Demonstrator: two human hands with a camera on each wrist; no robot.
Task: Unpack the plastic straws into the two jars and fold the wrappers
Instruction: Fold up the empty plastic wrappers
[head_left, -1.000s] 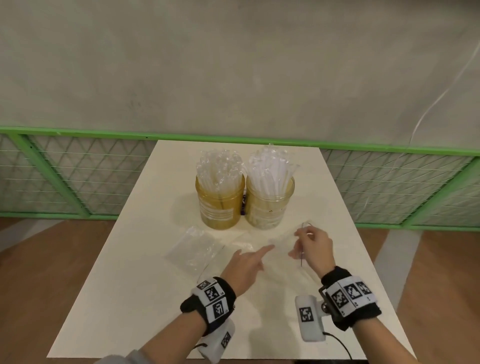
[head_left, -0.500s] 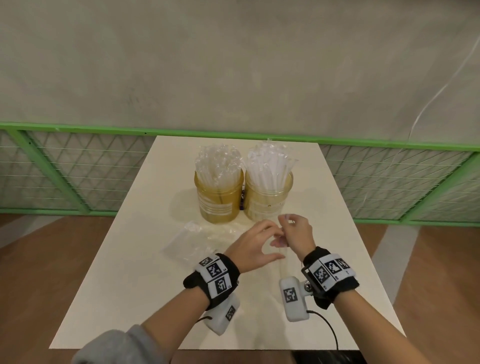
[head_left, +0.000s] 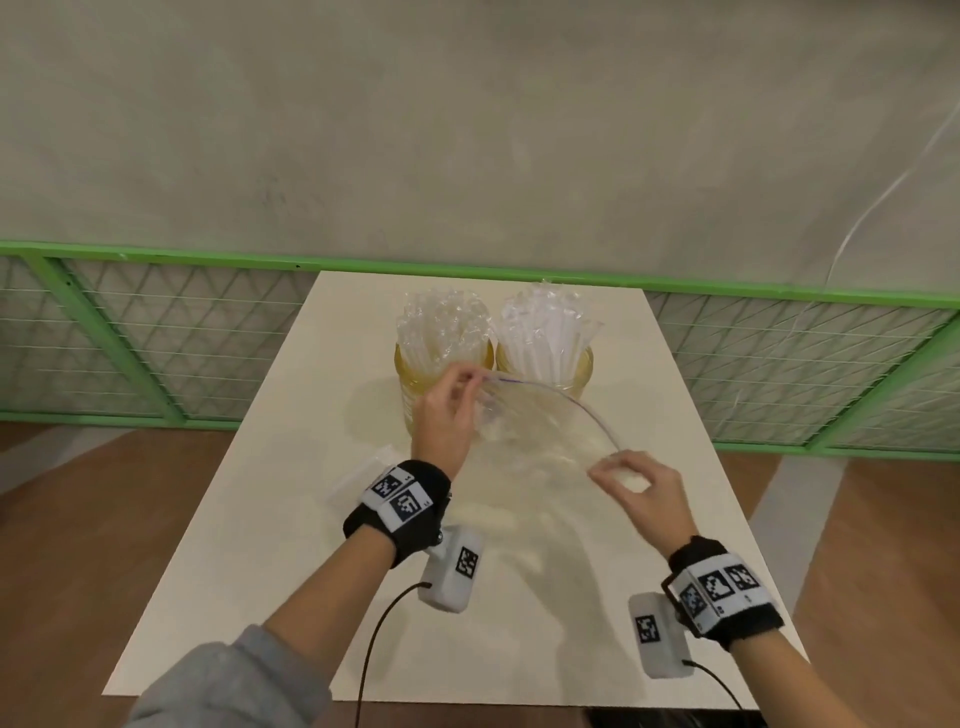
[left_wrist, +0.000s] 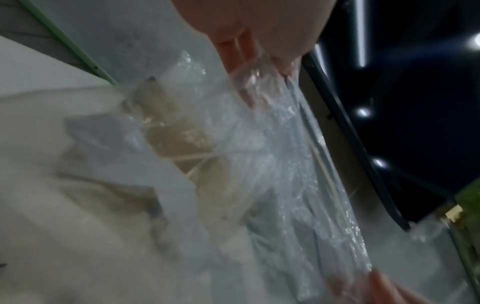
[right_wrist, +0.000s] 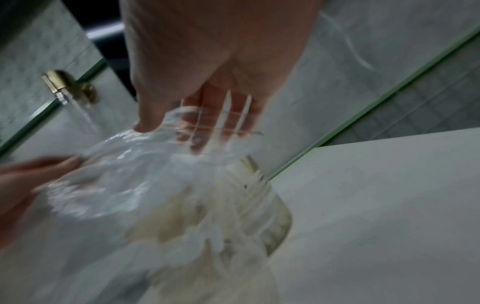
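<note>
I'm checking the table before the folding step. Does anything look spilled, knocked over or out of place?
Nothing stands out. Both jars stand upright with straws inside. The left hand and right hand hold a clear wrapper stretched between them; another wrapper lies on the table.

My left hand (head_left: 441, 415) hides the left jar's (head_left: 410, 374) front. The clear wrapper (head_left: 540, 431) veils the table (head_left: 260, 519) beneath. Both wrist views are blurred.
</note>
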